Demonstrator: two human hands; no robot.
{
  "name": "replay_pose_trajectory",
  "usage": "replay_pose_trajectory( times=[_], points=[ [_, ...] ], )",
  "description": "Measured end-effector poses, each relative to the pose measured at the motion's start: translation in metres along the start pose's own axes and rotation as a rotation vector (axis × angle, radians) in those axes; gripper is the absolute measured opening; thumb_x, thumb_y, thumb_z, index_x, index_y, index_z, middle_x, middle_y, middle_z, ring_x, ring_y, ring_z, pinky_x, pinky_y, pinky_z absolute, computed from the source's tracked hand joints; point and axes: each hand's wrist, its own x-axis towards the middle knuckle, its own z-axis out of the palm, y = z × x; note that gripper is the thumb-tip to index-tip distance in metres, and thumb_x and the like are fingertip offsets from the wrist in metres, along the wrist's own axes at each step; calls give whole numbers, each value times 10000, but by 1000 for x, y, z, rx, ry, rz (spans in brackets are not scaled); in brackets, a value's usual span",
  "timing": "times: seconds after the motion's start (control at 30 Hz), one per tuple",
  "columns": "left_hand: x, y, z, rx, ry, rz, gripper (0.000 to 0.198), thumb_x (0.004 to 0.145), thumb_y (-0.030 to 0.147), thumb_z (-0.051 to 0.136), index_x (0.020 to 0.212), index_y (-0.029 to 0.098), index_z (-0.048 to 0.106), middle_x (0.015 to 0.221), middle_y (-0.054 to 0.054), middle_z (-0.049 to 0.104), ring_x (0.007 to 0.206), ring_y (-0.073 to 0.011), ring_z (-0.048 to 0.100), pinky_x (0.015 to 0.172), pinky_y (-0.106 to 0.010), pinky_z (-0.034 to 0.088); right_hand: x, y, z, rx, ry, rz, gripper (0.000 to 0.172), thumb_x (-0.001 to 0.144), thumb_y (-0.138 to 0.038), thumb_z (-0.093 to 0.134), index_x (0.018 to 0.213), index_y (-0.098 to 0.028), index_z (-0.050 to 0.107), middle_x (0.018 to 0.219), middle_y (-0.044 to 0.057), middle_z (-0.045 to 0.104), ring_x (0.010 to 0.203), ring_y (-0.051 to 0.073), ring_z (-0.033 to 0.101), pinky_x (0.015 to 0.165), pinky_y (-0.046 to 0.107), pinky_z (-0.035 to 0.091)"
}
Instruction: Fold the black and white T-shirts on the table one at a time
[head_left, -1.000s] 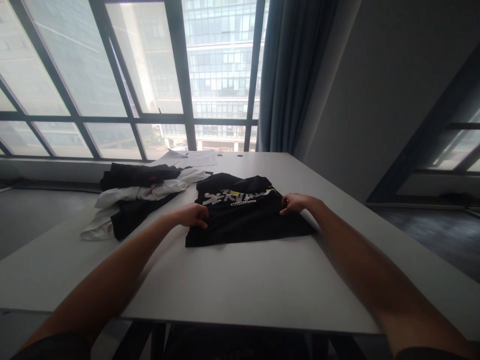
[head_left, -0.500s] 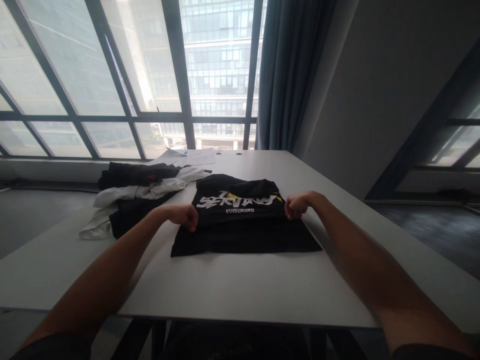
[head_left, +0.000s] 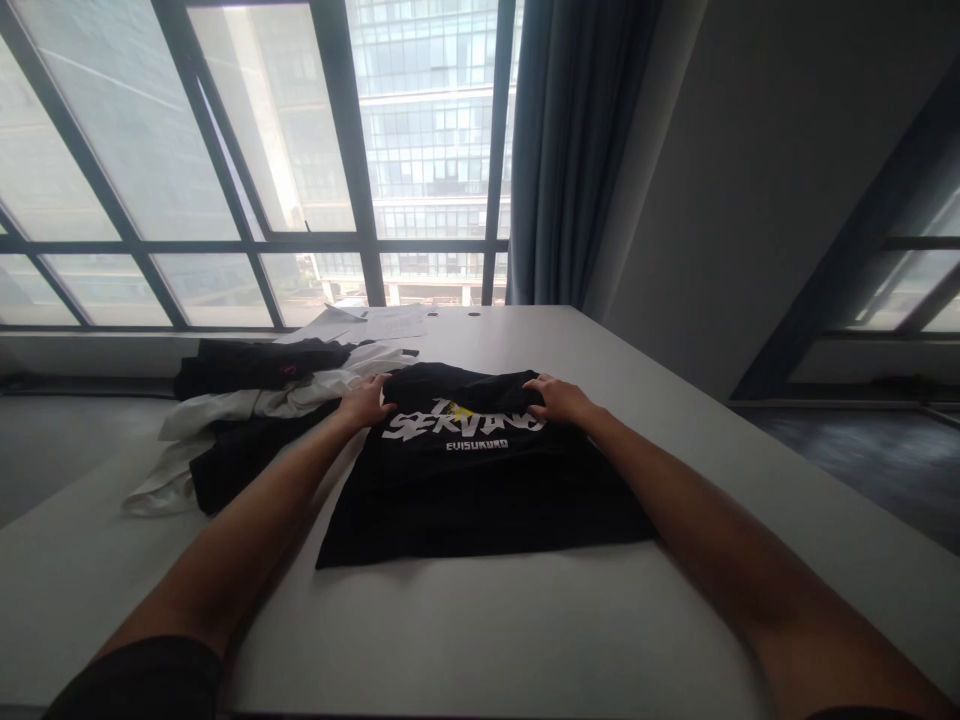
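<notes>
A black T-shirt (head_left: 480,500) with white lettering and a yellow print lies on the white table in front of me. Its far end is folded over into a loose bunch, and its hem spreads toward me. My left hand (head_left: 365,402) holds the left end of the bunched part, thumb on the near side and fingers at the far edge. At the right end, my right hand (head_left: 557,400) holds the cloth in a similar way. Parts of the fingertips are hidden by fabric or too dark to make out.
A heap of black and white clothes (head_left: 262,405) lies on the left of the white table (head_left: 480,640). Papers (head_left: 394,322) rest near its far end. Beyond stand large windows (head_left: 435,130) and a blue curtain (head_left: 574,150).
Both hands have moved from the shirt's sides up to its far folded end, their fists loosening into a wider hold. The shirt's hem appears nearer to me, and the view has shifted slightly.
</notes>
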Motion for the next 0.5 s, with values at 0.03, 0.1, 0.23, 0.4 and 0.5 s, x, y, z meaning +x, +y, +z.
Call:
replay_pose_trajectory(
  times=[0.03, 0.1, 0.23, 0.4, 0.5],
  points=[
    [7, -2, 5, -10, -36, -4, 562, 827, 358, 689, 1341, 164, 568, 1383, -172, 552, 1255, -328, 549, 1037, -419, 451, 2, 0, 4, -6, 10, -2, 474, 867, -377, 648, 1324, -255, 620, 1382, 104, 567, 1126, 274, 618, 904, 342, 502],
    [19, -6, 12, -35, -99, 20, 398, 856, 311, 643, 1226, 164, 645, 1343, -150, 597, 1219, -293, 582, 1045, -375, 447, 5, 1, 12, -6, 17, -16, 370, 904, -357, 603, 1250, -244, 670, 1351, 104, 582, 1169, 272, 591, 944, 340, 486],
    [29, -12, 9, -51, -196, 69, 329, 810, 254, 644, 1131, 205, 700, 1151, -84, 713, 1098, -263, 645, 962, -322, 493, 5, 3, 17, 28, 29, -20, 308, 942, -308, 546, 1197, -207, 687, 1277, 105, 621, 1169, 250, 580, 991, 325, 456],
    [23, -12, -10, -2, -332, 104, 314, 724, 250, 680, 1027, 190, 731, 1018, -62, 735, 945, -236, 664, 866, -282, 511, -4, -1, 5, -30, -66, 2, 278, 905, -259, 576, 1151, -214, 697, 1248, 96, 634, 1069, 240, 621, 910, 298, 472],
    [15, -5, -21, 21, -439, 121, 303, 665, 154, 659, 956, 154, 744, 929, -70, 736, 849, -228, 661, 811, -294, 517, -14, -7, -6, -67, -155, -36, 272, 867, -233, 598, 1114, -208, 709, 1239, 99, 638, 1009, 235, 640, 830, 285, 486]
  ],
)
